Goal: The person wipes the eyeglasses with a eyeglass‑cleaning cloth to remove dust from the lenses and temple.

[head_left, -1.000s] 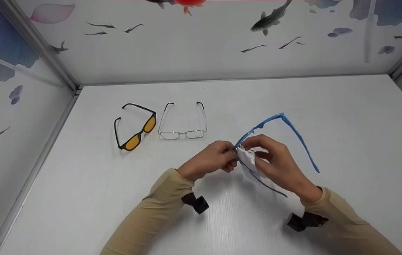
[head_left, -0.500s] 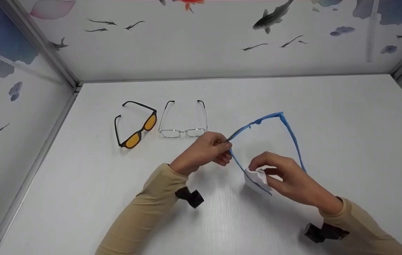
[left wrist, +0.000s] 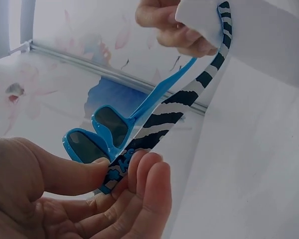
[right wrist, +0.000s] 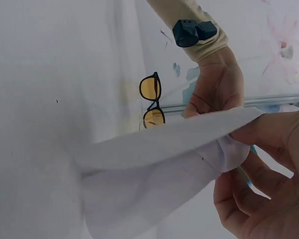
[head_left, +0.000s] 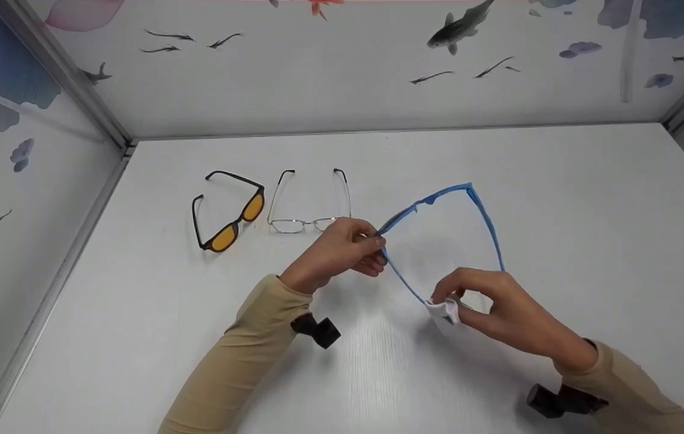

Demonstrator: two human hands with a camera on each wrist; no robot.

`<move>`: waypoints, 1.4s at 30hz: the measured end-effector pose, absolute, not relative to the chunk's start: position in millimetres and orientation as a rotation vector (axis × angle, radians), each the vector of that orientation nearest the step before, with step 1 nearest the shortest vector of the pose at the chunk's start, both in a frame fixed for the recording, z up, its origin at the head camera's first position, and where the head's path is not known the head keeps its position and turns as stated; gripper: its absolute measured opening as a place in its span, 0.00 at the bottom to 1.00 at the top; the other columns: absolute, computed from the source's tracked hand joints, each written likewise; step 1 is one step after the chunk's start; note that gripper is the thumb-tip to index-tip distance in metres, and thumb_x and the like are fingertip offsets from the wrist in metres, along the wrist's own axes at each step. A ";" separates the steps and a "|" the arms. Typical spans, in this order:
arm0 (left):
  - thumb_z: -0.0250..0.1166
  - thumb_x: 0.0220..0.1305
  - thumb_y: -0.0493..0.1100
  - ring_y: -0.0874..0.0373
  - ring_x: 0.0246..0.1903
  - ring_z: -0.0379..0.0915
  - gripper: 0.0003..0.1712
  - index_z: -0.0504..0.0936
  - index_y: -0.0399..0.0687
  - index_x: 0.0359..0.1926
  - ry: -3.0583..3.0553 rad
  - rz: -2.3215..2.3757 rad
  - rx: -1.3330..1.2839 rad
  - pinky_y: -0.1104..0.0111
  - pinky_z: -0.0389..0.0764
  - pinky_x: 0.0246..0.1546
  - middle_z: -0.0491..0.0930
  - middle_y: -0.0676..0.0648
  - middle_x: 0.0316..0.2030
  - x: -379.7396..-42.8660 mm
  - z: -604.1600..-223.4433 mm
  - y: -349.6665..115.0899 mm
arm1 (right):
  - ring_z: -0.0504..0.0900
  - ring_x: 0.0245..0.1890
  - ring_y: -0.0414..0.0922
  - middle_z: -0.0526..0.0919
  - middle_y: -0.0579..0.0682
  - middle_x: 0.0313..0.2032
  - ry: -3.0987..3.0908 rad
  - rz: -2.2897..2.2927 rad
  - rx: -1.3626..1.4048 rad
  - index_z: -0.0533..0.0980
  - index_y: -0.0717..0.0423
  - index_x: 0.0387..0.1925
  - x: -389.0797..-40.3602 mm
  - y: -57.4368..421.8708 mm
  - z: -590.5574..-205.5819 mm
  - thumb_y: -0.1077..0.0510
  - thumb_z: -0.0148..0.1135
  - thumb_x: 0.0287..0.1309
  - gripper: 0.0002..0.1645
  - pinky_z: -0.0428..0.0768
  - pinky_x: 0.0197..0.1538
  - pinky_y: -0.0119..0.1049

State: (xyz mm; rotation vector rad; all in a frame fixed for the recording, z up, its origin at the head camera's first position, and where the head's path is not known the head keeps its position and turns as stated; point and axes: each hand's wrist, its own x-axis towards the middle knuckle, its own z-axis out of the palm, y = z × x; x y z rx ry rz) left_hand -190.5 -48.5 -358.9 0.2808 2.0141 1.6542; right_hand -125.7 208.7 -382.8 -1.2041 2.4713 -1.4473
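Observation:
Blue sunglasses (head_left: 428,199) are held above the white table, their arms unfolded. My left hand (head_left: 345,246) pinches them where one arm meets the frame, thumb against the fingers. That arm (left wrist: 168,115) bears black and white zebra stripes in the left wrist view, with dark lenses (left wrist: 112,127) behind it. Near the arm's far end, my right hand (head_left: 502,304) pinches a white cloth (head_left: 443,309) against it. In the right wrist view the cloth (right wrist: 154,169) hangs in a fold from thumb and fingers and hides most of the sunglasses.
Black-framed glasses with orange lenses (head_left: 224,238) lie on the table (head_left: 607,229) at the left. Beside them are thin wire-framed glasses (head_left: 288,226), partly covered by my left hand in the head view. Printed wall panels (head_left: 342,90) border the table's back and sides.
My right hand and the cloth have slid along the arm of the sunglasses, away from the left hand and toward the arm's tip. The left hand and sunglasses have shifted slightly left and up.

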 end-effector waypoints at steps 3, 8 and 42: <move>0.55 0.69 0.32 0.56 0.27 0.81 0.08 0.77 0.27 0.41 2.011 1.654 0.290 0.65 0.83 0.34 0.81 0.41 0.27 -187.6 -359.0 -44.4 | 0.80 0.40 0.44 0.83 0.46 0.41 2.465 -1.481 -1.203 0.79 0.51 0.44 -131.8 197.7 -384.6 0.84 0.57 0.46 0.30 0.79 0.44 0.32; 0.56 0.69 0.31 0.56 0.26 0.81 0.08 0.77 0.27 0.41 1.997 1.658 0.292 0.65 0.83 0.33 0.81 0.40 0.27 -185.0 -360.4 -41.1 | 0.81 0.42 0.45 0.82 0.49 0.42 2.419 -1.564 -1.225 0.79 0.55 0.44 -144.1 183.0 -383.8 0.85 0.53 0.48 0.29 0.80 0.47 0.33; 0.54 0.71 0.32 0.47 0.33 0.82 0.10 0.75 0.25 0.45 2.104 1.754 0.264 0.64 0.83 0.37 0.82 0.39 0.30 -198.7 -353.3 -69.1 | 0.80 0.41 0.44 0.82 0.52 0.43 2.363 -1.463 -1.413 0.77 0.57 0.46 -127.9 220.0 -369.9 0.87 0.59 0.43 0.32 0.79 0.46 0.29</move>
